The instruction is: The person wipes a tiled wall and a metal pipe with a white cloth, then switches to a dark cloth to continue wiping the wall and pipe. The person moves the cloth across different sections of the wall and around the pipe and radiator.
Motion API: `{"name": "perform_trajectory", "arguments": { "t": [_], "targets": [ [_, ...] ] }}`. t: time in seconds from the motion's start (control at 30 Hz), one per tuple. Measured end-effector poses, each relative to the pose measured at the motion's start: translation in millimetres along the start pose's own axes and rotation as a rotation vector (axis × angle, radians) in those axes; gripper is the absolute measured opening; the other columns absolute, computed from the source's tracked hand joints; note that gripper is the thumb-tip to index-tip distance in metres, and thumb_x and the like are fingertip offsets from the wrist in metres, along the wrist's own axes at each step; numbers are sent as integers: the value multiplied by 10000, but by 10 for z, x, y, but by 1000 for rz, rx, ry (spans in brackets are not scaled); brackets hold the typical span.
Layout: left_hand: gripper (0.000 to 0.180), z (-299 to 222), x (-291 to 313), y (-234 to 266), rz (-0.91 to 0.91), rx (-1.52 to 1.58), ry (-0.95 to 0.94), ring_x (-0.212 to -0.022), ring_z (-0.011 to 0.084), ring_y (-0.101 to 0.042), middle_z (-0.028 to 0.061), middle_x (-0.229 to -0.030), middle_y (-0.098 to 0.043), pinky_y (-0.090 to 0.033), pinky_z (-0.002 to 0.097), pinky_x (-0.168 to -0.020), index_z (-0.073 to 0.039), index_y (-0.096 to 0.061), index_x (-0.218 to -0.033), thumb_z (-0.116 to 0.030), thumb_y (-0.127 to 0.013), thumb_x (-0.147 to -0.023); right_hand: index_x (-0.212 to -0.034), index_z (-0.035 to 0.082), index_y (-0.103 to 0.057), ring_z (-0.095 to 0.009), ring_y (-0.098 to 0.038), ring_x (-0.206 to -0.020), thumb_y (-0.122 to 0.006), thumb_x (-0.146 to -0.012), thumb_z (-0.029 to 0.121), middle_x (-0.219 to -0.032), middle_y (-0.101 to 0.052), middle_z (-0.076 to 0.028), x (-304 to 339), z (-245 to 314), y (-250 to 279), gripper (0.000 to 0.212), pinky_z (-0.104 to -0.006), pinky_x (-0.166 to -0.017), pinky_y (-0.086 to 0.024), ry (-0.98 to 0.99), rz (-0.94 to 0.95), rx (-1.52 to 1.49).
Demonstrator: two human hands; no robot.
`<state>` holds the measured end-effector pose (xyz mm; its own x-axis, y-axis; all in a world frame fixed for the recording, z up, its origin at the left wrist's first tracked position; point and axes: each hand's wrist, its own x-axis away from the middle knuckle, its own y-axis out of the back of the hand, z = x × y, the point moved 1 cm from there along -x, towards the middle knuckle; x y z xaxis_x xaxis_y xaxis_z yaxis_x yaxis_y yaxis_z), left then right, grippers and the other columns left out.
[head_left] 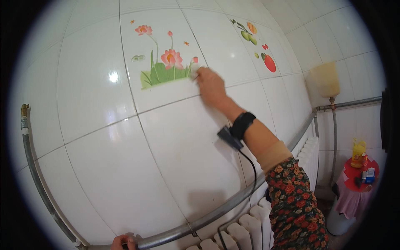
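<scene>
Right hand [211,86] holds a white wad [194,71] against the tiled wall [166,137].
The wad sits pinched at the right edge of the lotus picture [171,59]; the left hand [123,242] is at the grey pipe [166,238], its grip impossible to tell.

The floral sleeve [293,204] has a beige cuff [274,156]; the black wristband [243,125] trails a cable [255,174].

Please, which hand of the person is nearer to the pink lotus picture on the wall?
The right hand. It is at the lower right edge of the lotus picture; the left hand is well below, beside the grey pipe.
</scene>
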<state>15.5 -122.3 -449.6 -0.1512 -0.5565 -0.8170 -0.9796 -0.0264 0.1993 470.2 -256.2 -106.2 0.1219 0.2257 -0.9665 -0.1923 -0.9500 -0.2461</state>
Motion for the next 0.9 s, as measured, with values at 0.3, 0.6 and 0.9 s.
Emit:
{"name": "perform_trajectory", "arguments": {
  "t": [0.3, 0.6, 0.9],
  "targets": [
    [168, -103, 9, -67, -55, 15, 34, -641, 130, -601, 89, -801, -665, -494, 273, -540, 4, -672, -989, -144, -627, -923, -990, 92, -568, -350, -607, -884, -556, -875, 117, -933, -626, -121, -338, 525, -323, 118, -455, -733, -484, 101, 34, -186],
    [184, -77, 2, -20, -99, -120, -26, -684, 144, -608, 87, -821, -675, -495, 275, -580, -13, -688, -993, -172, -649, -909, -979, 68, -608, -371, -640, -850, -480, -906, 151, -884, -665, -142, -659, -226, -60, 169, -489, -732, -499, -322, -68, 8],
    [186, -155, -3, -12, -37, -65, 48, -658, 143, -602, 84, -800, -674, -501, 275, -580, -17, -691, -994, -178, -641, -916, -937, 68, -546, -356, -618, -807, -541, -841, 59, -872, -614, -140, -59, 1251, -452, 97, -454, -690, -496, 265, 80, -267]
  ]
}}
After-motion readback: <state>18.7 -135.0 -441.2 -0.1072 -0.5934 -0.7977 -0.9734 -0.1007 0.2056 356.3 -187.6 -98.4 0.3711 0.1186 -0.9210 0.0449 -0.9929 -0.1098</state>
